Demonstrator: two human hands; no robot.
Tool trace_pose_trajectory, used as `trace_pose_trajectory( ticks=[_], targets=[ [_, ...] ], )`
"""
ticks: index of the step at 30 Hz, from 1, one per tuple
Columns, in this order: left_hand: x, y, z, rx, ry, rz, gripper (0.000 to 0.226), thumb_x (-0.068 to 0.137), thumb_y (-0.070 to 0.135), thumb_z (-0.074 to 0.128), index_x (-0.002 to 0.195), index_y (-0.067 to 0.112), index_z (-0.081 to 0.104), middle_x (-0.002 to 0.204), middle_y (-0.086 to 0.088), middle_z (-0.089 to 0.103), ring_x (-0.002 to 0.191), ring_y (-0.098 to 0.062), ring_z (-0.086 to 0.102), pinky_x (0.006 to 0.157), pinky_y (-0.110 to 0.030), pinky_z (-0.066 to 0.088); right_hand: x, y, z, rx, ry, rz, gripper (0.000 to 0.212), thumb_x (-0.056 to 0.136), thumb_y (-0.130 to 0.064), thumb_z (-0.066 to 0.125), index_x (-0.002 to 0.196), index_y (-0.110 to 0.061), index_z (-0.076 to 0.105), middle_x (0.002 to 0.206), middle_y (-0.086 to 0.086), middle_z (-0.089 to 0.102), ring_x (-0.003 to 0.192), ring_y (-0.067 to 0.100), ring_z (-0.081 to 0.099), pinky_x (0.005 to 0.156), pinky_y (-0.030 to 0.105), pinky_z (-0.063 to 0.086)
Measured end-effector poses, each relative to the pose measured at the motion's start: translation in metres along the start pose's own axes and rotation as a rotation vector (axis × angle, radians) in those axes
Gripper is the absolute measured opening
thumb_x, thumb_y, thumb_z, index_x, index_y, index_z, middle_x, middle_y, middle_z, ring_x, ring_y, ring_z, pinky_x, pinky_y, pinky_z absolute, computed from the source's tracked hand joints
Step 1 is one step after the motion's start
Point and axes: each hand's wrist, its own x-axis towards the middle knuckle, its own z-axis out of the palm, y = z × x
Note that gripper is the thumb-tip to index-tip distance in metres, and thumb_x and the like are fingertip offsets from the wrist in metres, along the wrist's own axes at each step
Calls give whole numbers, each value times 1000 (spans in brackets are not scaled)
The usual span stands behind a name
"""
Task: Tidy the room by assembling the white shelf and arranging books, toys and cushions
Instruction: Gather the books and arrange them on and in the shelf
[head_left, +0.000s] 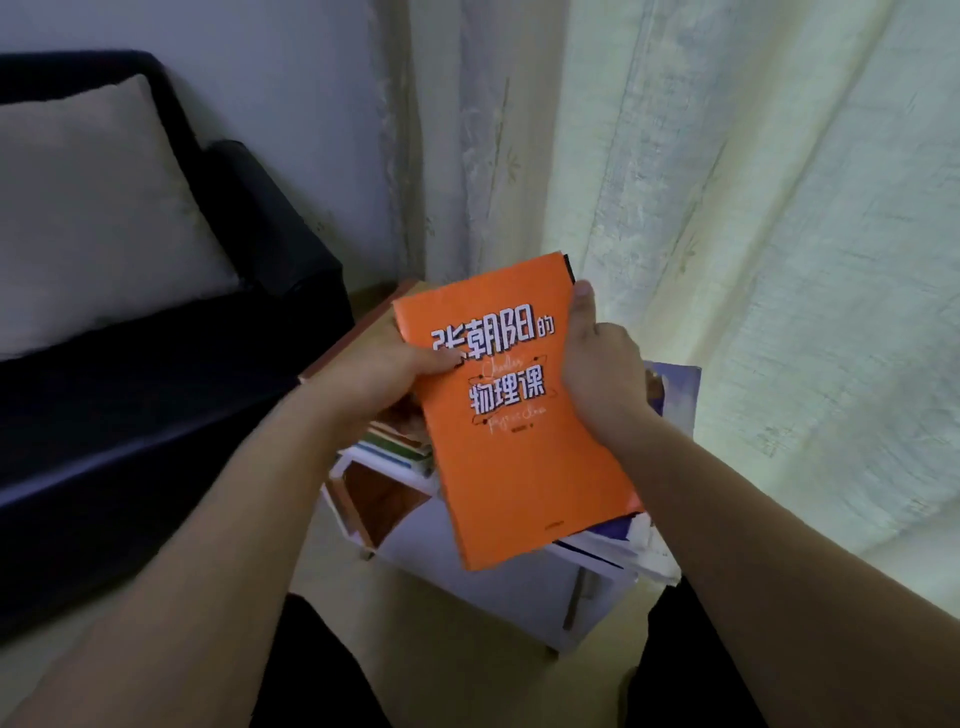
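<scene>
Left hand (384, 379) and right hand (602, 369) grasp the orange paperback book (519, 447); below them, the white shelf (415, 525) stands assembled, partly stocked.

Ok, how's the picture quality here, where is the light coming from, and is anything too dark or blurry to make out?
Head view: light comes through the pale patterned curtain, the brightest area; the dark sofa on the left falls into shadow with little detail. The orange paperback book held by the left hand and right hand reads clearly. Edges bend from the wide-angle lens; the whole frame is slightly soft.
</scene>
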Motion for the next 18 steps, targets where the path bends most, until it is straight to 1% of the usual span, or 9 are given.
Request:
trace_pose_trajectory(
  ticks=[2,4,5,7,9,11,14,16,18],
  targets=[
    [-18,2,-30,54,-65,63,36,89,29,65,122,28,51,98,-9,74,77,-31,69,50,-36,55,-20,-4,17,164,38,-83,85,90,-72,10,77,-9,66,74,10,68,72,25,65,80,45,52],
    [-34,3,-52,87,-106,85,32,90,32,64,119,22,56,94,-13,74,68,-31,66,47,-29,50,-42,-6,35,266,84,-130,81,86,-76,15,71,-12,63,69,4,67,69,21,65,78,44,53],
    [-39,3,-60,108,-131,75,31,89,35,63,116,19,59,93,-13,74,66,-30,67,50,-30,53,-50,-5,42,313,106,-133,77,85,-77,18,73,-16,63,72,1,67,71,17,65,77,42,53],
    [-46,-1,-71,127,-190,28,36,85,38,64,113,15,63,94,-12,75,73,-33,71,62,-34,58,-63,-1,50,374,128,-144,68,84,-75,21,71,-19,58,72,-2,65,70,11,62,72,35,51],
    [-54,-14,-85,125,-245,-35,43,78,38,67,112,14,64,96,-14,74,80,-34,71,69,-36,59,-76,2,59,338,132,-216,61,87,-70,20,66,-19,47,67,-3,56,64,9,53,65,29,41],
    [-58,-29,-97,166,-299,-77,42,73,33,71,110,15,64,95,-15,74,82,-33,71,71,-36,58,-90,8,71,287,118,-317,61,87,-74,15,67,-22,41,66,-6,48,61,8,47,60,27,36],
    [-61,-54,-105,260,-357,-158,36,72,21,75,107,15,68,95,-14,75,84,-33,71,77,-39,59,-111,24,93,198,40,-455,54,83,-78,9,67,-32,31,64,-10,39,59,3,41,55,22,33],
    [-62,-75,-104,282,-352,-215,31,74,16,77,104,15,70,95,-14,75,86,-34,71,80,-40,60,-121,35,108,152,-26,-489,50,83,-78,8,68,-35,28,66,-13,36,60,1,39,57,15,29],
    [-60,-99,-102,272,-325,-260,29,74,15,78,102,14,72,95,-15,75,86,-35,72,78,-38,61,-128,46,122,133,-87,-489,52,82,-79,6,71,-35,31,69,-14,36,63,1,40,59,11,28]
  ],
)
